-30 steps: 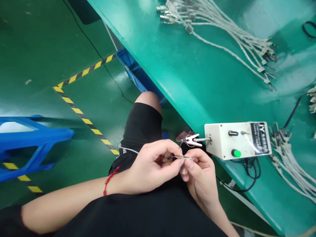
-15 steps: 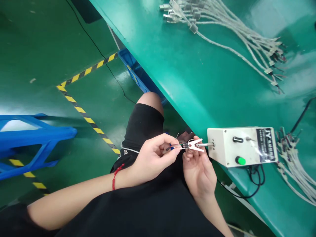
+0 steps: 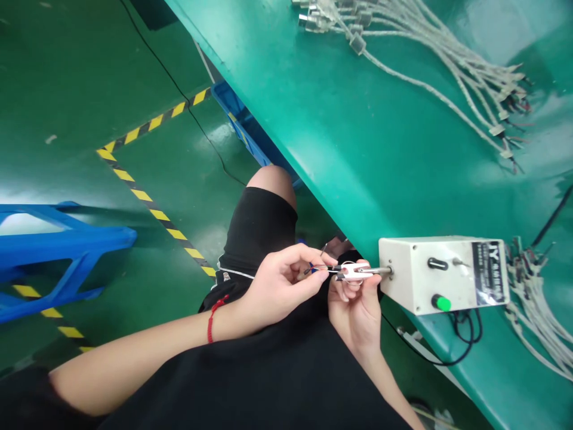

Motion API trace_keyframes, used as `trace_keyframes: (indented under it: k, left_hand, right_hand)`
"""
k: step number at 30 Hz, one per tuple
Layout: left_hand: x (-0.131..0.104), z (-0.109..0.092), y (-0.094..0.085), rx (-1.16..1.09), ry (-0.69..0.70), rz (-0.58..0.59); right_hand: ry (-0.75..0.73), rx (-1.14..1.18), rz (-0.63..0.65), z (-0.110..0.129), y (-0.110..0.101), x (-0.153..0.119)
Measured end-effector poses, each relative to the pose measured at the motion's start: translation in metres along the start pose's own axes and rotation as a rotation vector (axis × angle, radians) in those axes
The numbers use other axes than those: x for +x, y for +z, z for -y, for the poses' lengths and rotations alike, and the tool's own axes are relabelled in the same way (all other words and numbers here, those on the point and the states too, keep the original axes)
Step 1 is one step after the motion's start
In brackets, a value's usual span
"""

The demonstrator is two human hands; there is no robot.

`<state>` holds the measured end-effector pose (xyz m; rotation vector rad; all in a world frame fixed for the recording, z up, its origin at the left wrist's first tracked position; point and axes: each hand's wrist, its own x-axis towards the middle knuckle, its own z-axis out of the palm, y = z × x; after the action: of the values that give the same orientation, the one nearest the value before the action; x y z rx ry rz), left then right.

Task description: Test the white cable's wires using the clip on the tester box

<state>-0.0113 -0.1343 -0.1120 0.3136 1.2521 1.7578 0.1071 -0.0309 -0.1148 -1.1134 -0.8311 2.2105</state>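
Pinching thin wires (image 3: 318,266) in nearly closed fingers (image 3: 320,256), the left hand (image 3: 280,283) aims them at the clip (image 3: 356,272); the right hand (image 3: 358,319) squeezes its handles between close-set fingers, presumably for control. Right, the box (image 3: 414,263) on the surface (image 3: 331,131) supports it.

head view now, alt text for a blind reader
The left hand holds thin wires at the tip of a white clip that the right hand squeezes. The clip's rod joins a pale box on a green table, near white cables.
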Motion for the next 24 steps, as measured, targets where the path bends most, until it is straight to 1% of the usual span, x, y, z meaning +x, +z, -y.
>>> trace_keyframes:
  k: [5,13,15,17,18,21,22,23,24]
  left_hand:
    - [0.002,0.003,-0.001,-0.009,0.028,0.026]
    - [0.003,0.002,0.0,0.066,0.054,0.042]
    - [0.003,0.002,0.0,0.079,0.05,0.043]
    - [0.002,0.003,0.0,0.085,0.045,0.042]
    - [0.002,0.003,0.0,0.08,0.045,0.041]
    - [0.002,0.003,0.0,0.072,0.044,0.028]
    - [0.001,0.004,0.0,0.081,0.039,0.02]
    - [0.001,0.004,0.0,0.096,0.031,0.011]
    - [0.001,0.004,0.0,0.115,0.021,0.004]
  right_hand:
    - [0.03,0.037,-0.019,0.001,0.001,-0.001]
    - [0.078,0.139,-0.009,0.001,0.0,-0.001]
    - [0.075,0.126,-0.002,-0.001,-0.001,0.0]
    - [0.053,0.056,0.006,-0.002,-0.004,0.0]
    - [0.025,-0.033,0.018,-0.002,-0.006,-0.003]
    - [-0.125,-0.389,0.059,0.003,-0.016,-0.017]
    - [-0.214,-0.483,0.046,0.006,-0.021,-0.023]
    - [-0.347,-0.561,0.004,0.01,-0.027,-0.029]
    - [-0.514,-0.621,-0.073,0.015,-0.033,-0.033]
